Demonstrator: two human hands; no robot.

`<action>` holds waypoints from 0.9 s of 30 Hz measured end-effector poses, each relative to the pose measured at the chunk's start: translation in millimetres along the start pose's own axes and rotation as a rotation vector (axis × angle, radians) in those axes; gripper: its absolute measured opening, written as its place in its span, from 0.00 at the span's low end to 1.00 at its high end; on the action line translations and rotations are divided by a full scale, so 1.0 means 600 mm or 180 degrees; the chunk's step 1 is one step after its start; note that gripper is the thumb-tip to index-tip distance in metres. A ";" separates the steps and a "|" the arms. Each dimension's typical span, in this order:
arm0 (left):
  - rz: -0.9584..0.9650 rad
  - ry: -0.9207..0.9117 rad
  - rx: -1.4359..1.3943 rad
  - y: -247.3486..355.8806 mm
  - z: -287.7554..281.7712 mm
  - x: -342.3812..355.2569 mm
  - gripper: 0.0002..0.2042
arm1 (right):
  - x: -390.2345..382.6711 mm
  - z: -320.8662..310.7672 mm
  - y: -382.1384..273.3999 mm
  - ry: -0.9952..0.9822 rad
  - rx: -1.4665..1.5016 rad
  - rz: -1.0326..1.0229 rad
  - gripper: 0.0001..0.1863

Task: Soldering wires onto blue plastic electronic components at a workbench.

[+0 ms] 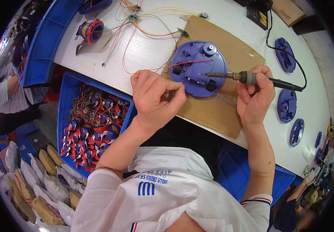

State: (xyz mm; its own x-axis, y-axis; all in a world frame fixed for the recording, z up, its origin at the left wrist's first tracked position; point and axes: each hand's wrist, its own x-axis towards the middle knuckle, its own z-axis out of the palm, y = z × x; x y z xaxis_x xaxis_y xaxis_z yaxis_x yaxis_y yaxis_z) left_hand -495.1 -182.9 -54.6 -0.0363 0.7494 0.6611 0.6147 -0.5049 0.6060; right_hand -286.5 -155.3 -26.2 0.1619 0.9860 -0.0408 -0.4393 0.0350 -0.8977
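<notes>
My right hand [254, 96] grips a soldering iron [248, 77], its tip over a round purple plastic base [198, 54] on a brown cardboard sheet [229, 116]. The base has black side parts and a small metal-topped round part. My left hand [155, 96] is closed at its lower left edge, thumb and forefinger together; what they pinch is too small to make out. A red wire [186, 62] crosses the base toward my left hand. Loose wires with small circuit boards [132, 17] and a red-and-purple part [91, 31] lie at upper left.
Several purple bases [285, 54] line the table's right. A black iron stand [258, 17] sits at the back. Blue bins hold assemblies [89, 127] below left; another [231, 170] is below right. Packed bags [54, 181] lie lower left. Other people [12, 92] are at both sides.
</notes>
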 end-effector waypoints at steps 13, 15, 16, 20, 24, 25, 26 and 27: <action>0.0010 -0.0032 0.0089 0.000 0.000 -0.003 0.09 | 0.008 -0.010 -0.010 -0.0128 0.0273 -0.0099 0.06; 0.0006 -0.0042 0.0082 0.000 0.000 -0.002 0.09 | 0.010 -0.012 -0.011 -0.0091 0.0270 -0.0116 0.07; -0.0001 -0.0049 0.0078 0.000 0.000 -0.002 0.09 | 0.011 -0.013 -0.012 -0.0058 0.0266 -0.0129 0.07; -0.0008 -0.0064 0.0067 0.000 0.001 -0.002 0.09 | 0.011 -0.014 -0.013 0.0002 0.0248 -0.0155 0.07; -0.0001 -0.0046 0.0068 0.000 0.001 -0.002 0.09 | 0.010 -0.015 -0.013 -0.0039 0.0210 -0.0144 0.07; -0.0007 -0.0048 0.0068 0.000 0.001 -0.003 0.09 | 0.010 -0.015 -0.013 -0.0028 0.0227 -0.0141 0.07; -0.0013 -0.0050 0.0069 0.000 0.000 -0.004 0.09 | 0.010 -0.015 -0.013 -0.0017 0.0243 -0.0138 0.07; -0.0019 -0.0052 0.0070 0.000 0.000 -0.005 0.09 | 0.010 -0.016 -0.013 -0.0007 0.0260 -0.0133 0.07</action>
State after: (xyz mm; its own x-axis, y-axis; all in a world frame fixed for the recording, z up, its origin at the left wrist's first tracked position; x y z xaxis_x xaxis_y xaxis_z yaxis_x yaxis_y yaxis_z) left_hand -495.2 -185.1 -56.4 -0.0273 0.7594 0.6501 0.6317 -0.4909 0.6000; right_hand -273.7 -151.4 -23.9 0.1799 0.9837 -0.0030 -0.5027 0.0893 -0.8598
